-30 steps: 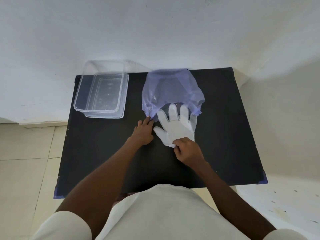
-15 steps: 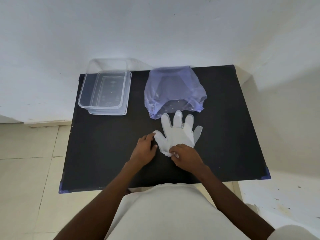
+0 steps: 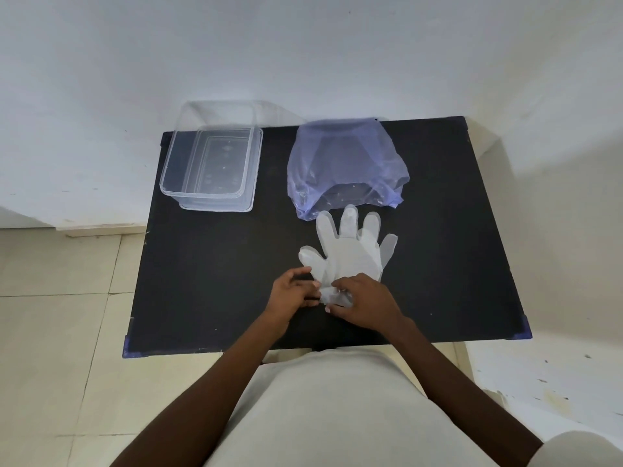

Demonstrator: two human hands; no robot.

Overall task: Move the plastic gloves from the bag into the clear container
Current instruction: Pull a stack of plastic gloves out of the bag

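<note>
A stack of translucent white plastic gloves (image 3: pixel 350 251) lies flat on the black table (image 3: pixel 209 281), fingers pointing away from me, fully outside the bag. The pale blue plastic bag (image 3: pixel 344 163) rests just beyond the fingertips, its mouth toward me. The clear container (image 3: pixel 212 163) stands at the table's back left and looks empty. My right hand (image 3: pixel 365 306) pinches the gloves' crumpled cuff. My left hand (image 3: pixel 293 293) touches the same cuff from the left, fingers closed on its edge.
A white wall runs behind the table. Cream floor tiles (image 3: pixel 57 315) lie to the left, and a white surface (image 3: pixel 556 375) is at the lower right. The table's corners carry blue tape. My pale garment fills the bottom of the view.
The gloves have been drawn toward me, fully out of the bag. My left hand left the bag's mouth and came to the cuff beside my right hand.
</note>
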